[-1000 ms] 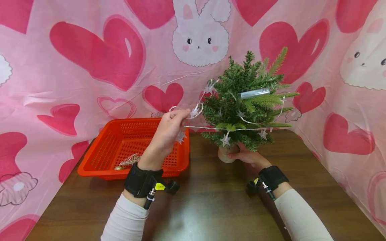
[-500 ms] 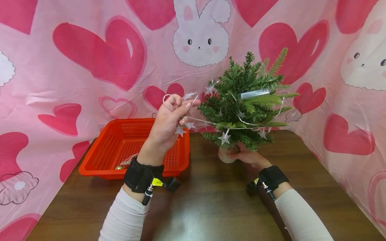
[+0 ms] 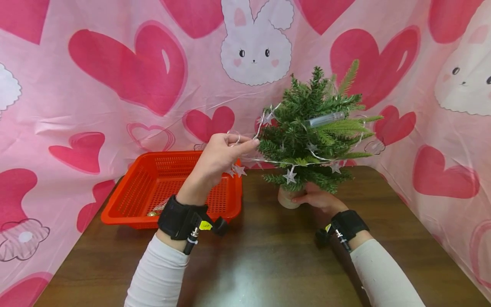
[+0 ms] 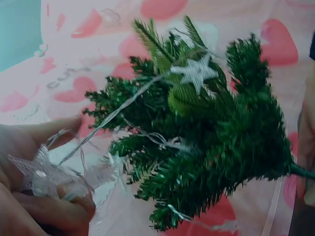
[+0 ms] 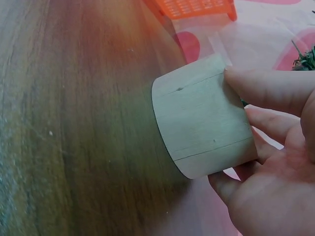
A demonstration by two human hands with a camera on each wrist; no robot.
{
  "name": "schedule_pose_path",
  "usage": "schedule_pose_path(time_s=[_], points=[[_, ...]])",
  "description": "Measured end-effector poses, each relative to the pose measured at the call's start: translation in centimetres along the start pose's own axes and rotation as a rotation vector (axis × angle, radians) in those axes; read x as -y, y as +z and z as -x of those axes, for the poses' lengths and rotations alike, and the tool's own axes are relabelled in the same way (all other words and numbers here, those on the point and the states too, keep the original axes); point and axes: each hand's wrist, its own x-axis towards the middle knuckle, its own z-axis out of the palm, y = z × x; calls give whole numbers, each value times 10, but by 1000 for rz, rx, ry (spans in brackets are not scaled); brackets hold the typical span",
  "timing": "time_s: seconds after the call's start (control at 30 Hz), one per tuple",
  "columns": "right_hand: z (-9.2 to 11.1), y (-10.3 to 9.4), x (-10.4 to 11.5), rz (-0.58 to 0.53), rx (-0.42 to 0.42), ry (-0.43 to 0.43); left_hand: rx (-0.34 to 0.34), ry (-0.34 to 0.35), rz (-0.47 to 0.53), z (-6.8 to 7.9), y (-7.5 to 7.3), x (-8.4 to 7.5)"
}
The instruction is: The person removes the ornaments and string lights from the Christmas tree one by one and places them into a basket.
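A small artificial Christmas tree (image 3: 307, 140) stands at the right on a pale wooden base (image 5: 204, 118). My right hand (image 3: 321, 201) grips this base, thumb on the near side and fingers behind it. Star string lights (image 3: 290, 175) loop around the branches, and a clear tube (image 3: 327, 119) lies among the upper twigs. To the left of the tree, my left hand (image 3: 219, 157) holds the loose end of the lights. In the left wrist view, a clear star (image 4: 39, 172) lies against its fingers, and the wire runs up to another star (image 4: 197, 73) on the tree.
An orange plastic basket (image 3: 128, 221) sits on the wooden table (image 3: 268, 260) at the left. Inside it lie a gold ornament (image 3: 152, 213) and some stringy pieces, partly hidden by my left wrist. A pink curtain (image 3: 199, 89) with hearts and rabbits hangs behind.
My left hand has rotated and dipped slightly after rising, its fingers shifting along the wire, and is now closer to the tree. The tree has turned a little; my right hand stays on the base.
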Motion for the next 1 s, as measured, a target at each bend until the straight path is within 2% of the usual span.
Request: schedule_pose_path(time_s=[0.03, 0.1, 0.27, 0.37, 0.43, 0.5, 0.6, 0.73, 0.9, 1.0], points=[[1, -1, 1, 2, 8, -2, 7, 18, -46, 0, 1, 1], [1, -2, 1, 27, 10, 0, 1, 46, -73, 0, 2, 2], [1, -4, 2, 21, 24, -18, -98, 119, 11, -2, 7, 1], [-1, -1, 3, -16, 22, -92, -150, 139, 41, -2, 9, -2], [-2, 3, 3, 2, -9, -156, -178, 141, 61, -3, 10, -3], [-5, 8, 3, 66, -68, -234, -207, 123, 76, -4, 11, -4], [-8, 14, 1, 142, -154, -309, -237, 122, 113, -4, 12, -5], [-11, 17, -1, 125, -174, -335, -227, 161, 170, -4, 12, -5], [-9, 14, -3, 80, -128, -306, -215, 225, 270, -6, 12, -4], [-7, 12, -4, 35, -84, -278, -171, 246, 311, -7, 13, -4]])
